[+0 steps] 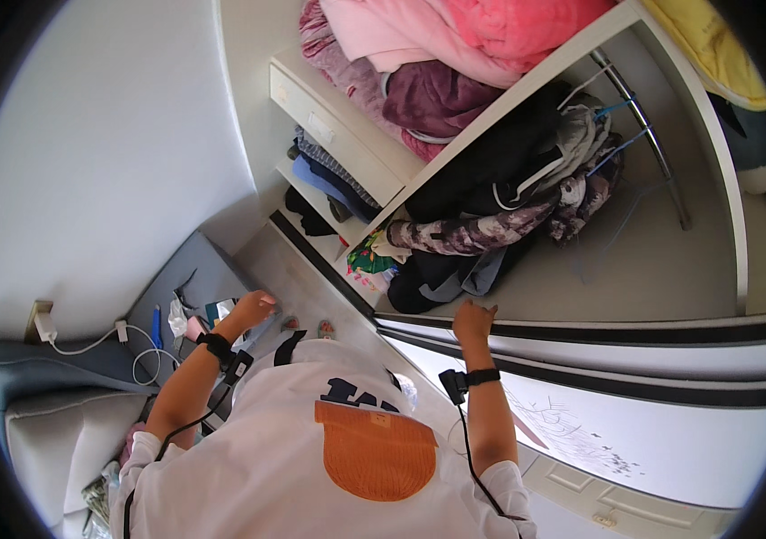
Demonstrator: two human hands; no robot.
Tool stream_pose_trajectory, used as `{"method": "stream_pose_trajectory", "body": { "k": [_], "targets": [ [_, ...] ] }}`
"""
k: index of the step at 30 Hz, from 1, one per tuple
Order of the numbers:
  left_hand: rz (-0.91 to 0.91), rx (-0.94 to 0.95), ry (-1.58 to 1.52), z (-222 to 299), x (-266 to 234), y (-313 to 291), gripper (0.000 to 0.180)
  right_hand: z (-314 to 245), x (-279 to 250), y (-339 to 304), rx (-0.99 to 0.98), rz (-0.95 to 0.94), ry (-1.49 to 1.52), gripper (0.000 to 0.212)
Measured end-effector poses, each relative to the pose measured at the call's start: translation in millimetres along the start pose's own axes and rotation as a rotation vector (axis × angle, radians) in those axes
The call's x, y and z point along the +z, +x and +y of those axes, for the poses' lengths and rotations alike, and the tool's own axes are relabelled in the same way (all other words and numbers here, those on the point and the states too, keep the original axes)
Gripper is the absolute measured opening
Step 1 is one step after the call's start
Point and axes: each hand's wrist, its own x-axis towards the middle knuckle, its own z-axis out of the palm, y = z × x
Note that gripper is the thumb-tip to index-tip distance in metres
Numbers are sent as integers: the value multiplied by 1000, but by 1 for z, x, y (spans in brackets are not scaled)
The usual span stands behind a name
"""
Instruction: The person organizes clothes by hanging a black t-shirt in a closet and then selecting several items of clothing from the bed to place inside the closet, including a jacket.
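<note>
So there was the wardrobe point(722, 153), biggest of all, gaping from 12 to 3 o'clock, and at 4 o'clock ran its sliding door point(616, 449), white with dark edging, right beside my right arm. My white shirt point(266, 467) filled 6 o'clock, and out at 9 o'clock sat a grey padded bench point(163, 269). Up at 1 o'clock, pink and purple blankets point(491, 36) lay heaped on the upper shelf! Below them, toward 2 o'clock, dark and patterned clothes point(482, 234) bunched up inside, with a metal rail point(648, 130) slanting beyond them. A drawer point(325, 112) showed at 11 o'clock, folded clothes point(334, 175) beneath it.

Now the hands! My right hand point(473, 322), just off centre at 4 o'clock, was at the door's dark upper edge, fingers partly bent, just below the clothes; I couldn't tell whether it gripped that edge. My left hand point(255, 310), between 8 and 9 o'clock, was loosely curled in front of the bench, apart from the wardrobe; whether it held anything, I couldn't tell.

Each wrist wore a black strap point(484, 377). Smaller yet, past my left wrist, a blue stick point(157, 326) lay near a white cord point(87, 350).
</note>
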Motion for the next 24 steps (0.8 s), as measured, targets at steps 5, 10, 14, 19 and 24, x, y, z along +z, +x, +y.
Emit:
{"method": "stream_pose_trajectory", "body": {
  "k": [5, 10, 14, 19, 24],
  "targets": [
    [98, -336, -320, -52, 7, -36, 24, -16, 5, 6, 107, -312, 80, 52],
    [148, -437, -605, -147, 13, -74, 21, 0, 48, 83, 346, -12, 1064, 101],
    [330, -586, -734, -177, 29, -143, 22, -32, -10, 124, 449, 190, 1490, 104],
    [481, -751, -718, -227, 45, -194, 24, -36, -32, 141, 857, 327, 1479, 66],
    [449, -788, -704, -225, 70, -198, 24, 16, 39, 142, 983, 635, 1169, 24]
  ]
}}
